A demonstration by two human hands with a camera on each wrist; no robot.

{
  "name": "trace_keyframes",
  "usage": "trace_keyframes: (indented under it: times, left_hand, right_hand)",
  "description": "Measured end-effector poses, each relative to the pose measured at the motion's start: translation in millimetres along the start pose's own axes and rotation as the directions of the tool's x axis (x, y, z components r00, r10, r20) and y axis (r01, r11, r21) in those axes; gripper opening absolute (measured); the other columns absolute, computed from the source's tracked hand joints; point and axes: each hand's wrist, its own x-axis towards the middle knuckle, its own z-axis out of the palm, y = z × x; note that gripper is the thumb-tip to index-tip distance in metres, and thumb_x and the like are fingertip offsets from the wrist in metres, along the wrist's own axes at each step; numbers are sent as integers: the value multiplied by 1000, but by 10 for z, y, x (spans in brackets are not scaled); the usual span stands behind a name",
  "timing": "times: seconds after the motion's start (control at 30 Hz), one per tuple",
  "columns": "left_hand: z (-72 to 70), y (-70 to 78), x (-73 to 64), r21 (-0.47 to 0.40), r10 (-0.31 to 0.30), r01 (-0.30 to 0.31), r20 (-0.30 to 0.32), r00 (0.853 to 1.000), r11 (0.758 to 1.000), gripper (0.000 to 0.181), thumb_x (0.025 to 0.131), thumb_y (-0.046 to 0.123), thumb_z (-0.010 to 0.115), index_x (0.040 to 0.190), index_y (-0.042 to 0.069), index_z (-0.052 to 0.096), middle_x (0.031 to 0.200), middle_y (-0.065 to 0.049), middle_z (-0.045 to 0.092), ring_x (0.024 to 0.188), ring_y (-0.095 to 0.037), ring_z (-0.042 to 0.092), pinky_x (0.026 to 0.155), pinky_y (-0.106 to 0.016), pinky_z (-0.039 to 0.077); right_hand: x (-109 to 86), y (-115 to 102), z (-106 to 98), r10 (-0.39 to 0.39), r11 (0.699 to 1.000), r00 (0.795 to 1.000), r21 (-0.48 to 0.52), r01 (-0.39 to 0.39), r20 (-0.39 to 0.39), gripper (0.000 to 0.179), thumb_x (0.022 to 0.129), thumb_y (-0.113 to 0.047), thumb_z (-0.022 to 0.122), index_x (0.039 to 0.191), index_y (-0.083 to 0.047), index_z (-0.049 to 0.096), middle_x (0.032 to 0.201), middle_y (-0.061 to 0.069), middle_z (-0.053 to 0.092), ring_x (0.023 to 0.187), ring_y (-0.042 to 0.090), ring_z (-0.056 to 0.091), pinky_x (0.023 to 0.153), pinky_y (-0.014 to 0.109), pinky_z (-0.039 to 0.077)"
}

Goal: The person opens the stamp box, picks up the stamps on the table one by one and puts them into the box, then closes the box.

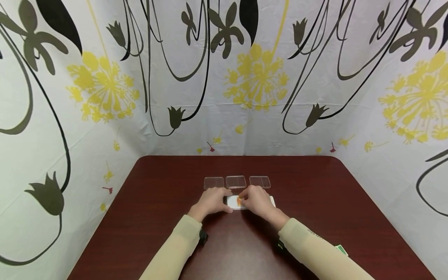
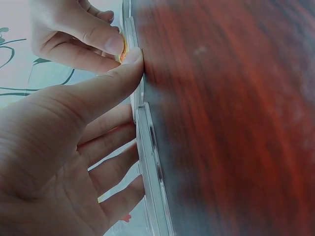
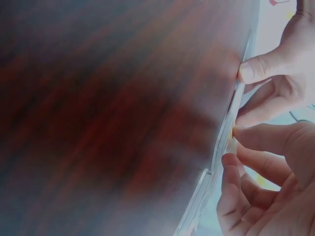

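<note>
In the head view a white, flat rectangular case (image 1: 232, 202) lies on the table, a small orange-and-yellow piece (image 1: 239, 201) on its face. My left hand (image 1: 212, 200) holds the case's left end, thumb at the near edge and fingers at the far edge. The left wrist view shows that thumb (image 2: 129, 61) on the near edge. My right hand (image 1: 258, 200) pinches the orange-and-yellow piece between thumb and fingertips, covering much of the case's right half. In the right wrist view the pinching fingertips (image 3: 240, 132) are right at the case's face.
Three clear shallow plastic trays stand in a row behind the hands: left tray (image 1: 214, 182), middle tray (image 1: 236, 181), right tray (image 1: 260, 181). A green card (image 1: 341, 249) lies beside the right sleeve. Patterned cloth (image 1: 245, 128) rises behind the dark red table (image 1: 175, 171).
</note>
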Motion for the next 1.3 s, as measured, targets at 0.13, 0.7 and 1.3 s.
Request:
trace_keyframes:
  times: [0.13, 0.7, 1.3]
  left_hand:
    - [0, 1, 0, -1, -2, 2, -1, 1000, 1000, 65, 68, 53, 73, 125, 25, 58, 125, 10, 53, 106, -19, 54, 78, -38, 46]
    - [-9, 10, -21, -1, 0, 0, 10, 1000, 1000, 66, 68, 53, 72, 125, 24, 58, 128, 9, 51, 107, -18, 54, 80, -36, 46]
    - [-13, 12, -36, -26, 24, -25, -9, 1000, 999, 65, 67, 51, 74, 123, 21, 60, 125, 6, 55, 102, -19, 56, 74, -34, 47]
  right_hand:
    - [-11, -8, -6, -20, 1000, 1000, -10, 20, -6, 26, 65, -9, 64, 84, -24, 75, 69, -11, 62, 49, 7, 47, 38, 27, 37]
    - [-18, -17, 14, -31, 999, 999, -31, 30, -24, 27, 63, -9, 62, 82, -23, 75, 63, -14, 56, 46, 7, 42, 36, 27, 35]
    - [-3, 11, -52, -19, 1000, 999, 17, 18, 32, 28, 64, -9, 65, 86, -23, 74, 72, -8, 62, 53, 9, 46, 39, 28, 37]
